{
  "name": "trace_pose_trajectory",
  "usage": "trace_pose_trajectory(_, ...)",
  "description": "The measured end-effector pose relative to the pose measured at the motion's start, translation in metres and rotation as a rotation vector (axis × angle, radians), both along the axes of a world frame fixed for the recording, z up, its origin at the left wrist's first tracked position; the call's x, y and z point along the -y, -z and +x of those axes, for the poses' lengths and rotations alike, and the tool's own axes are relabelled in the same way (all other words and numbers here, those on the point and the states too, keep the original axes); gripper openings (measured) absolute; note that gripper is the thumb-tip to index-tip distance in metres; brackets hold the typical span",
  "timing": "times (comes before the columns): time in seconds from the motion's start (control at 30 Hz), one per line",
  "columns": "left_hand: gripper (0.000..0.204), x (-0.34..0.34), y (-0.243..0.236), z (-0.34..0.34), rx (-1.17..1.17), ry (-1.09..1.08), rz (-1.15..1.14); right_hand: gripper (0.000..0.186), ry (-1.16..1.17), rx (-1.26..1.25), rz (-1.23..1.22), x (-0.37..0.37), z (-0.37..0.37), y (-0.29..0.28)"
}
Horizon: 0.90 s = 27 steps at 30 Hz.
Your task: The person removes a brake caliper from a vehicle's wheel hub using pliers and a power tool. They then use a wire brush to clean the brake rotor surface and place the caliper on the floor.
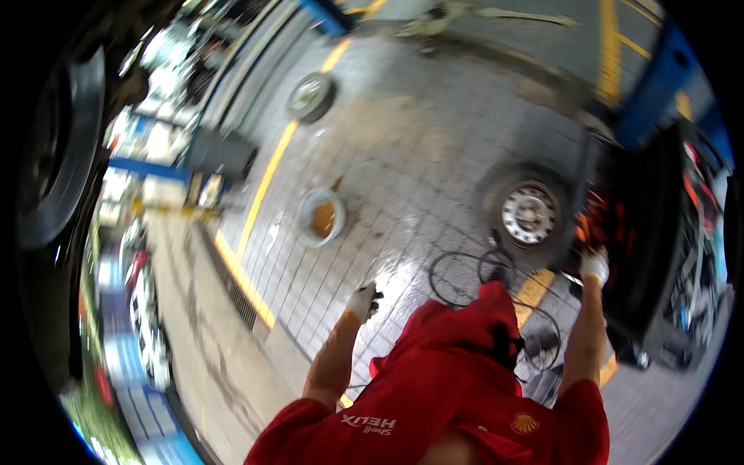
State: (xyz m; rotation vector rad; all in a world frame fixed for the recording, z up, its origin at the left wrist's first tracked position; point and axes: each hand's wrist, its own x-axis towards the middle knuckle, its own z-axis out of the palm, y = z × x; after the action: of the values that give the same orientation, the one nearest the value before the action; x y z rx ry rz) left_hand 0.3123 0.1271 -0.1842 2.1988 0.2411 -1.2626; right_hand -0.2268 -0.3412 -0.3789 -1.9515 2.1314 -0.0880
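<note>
My left hand (360,301), in a pale glove, hangs over the tiled floor. Its fingers are curled round a small dark thing (375,304), too blurred to name. Off to the right, my right hand (594,266), also in a pale glove, reaches into a dark tool cabinet (640,267). Red-orange items (595,218) lie inside the cabinet, just beyond its fingers. Blur and shadow hide what those fingers touch. Left of the cabinet, a wheel with a silver rim (529,213) lies on the floor.
A grey bucket (304,219) with brown liquid stands ahead to the left; another round object (312,97) is farther off. A black hose (439,279) loops near my legs. Blue posts (659,85) rise at the right. A car wheel (66,155) hangs at the far left.
</note>
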Motion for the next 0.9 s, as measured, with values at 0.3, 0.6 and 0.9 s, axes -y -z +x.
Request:
trace_pose_trajectory(0.3,0.034,-0.029,-0.019,0.006,0.0,-0.252,0.002,0.078,-0.083,-0.172,0.396,0.065,0.075,-0.017)
trace_pose_trajectory(0.6,0.033,-0.047,0.054,0.09,-0.165,-0.311,0.301,0.063,0.164,-0.4,0.302,0.059,0.148,-0.05)
trace_pose_trajectory(0.9,0.041,0.064,0.138,0.336,-0.266,-0.292,0.055,0.07,0.461,-0.388,0.272,0.027,0.215,-0.108)
